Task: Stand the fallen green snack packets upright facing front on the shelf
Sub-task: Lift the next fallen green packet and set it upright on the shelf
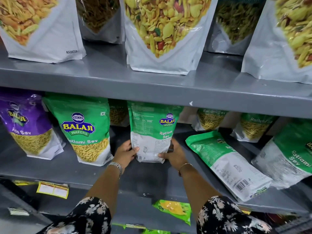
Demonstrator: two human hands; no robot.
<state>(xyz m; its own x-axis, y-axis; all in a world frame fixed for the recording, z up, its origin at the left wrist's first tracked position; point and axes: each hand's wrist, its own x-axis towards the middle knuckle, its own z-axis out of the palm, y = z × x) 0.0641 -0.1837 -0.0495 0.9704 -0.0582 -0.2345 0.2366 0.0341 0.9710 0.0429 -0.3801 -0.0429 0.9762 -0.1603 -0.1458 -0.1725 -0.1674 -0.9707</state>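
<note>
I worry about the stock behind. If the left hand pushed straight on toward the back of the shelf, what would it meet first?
Probably the upright packet at the back, in the gap beside the held green packet that the left hand grips. Depth is unclear; bare shelf seems to lie between.

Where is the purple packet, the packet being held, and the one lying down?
Purple packet (pixel 25 125): head view, its front.
Held green packet (pixel 150 130): head view, its back panel.
Fallen green packet (pixel 224 161): head view, its middle.

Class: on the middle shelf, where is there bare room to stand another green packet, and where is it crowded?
Bare shelf lies in front of the held packet, and between it and the fallen packet. The right end is crowded with overlapping packets.
</note>
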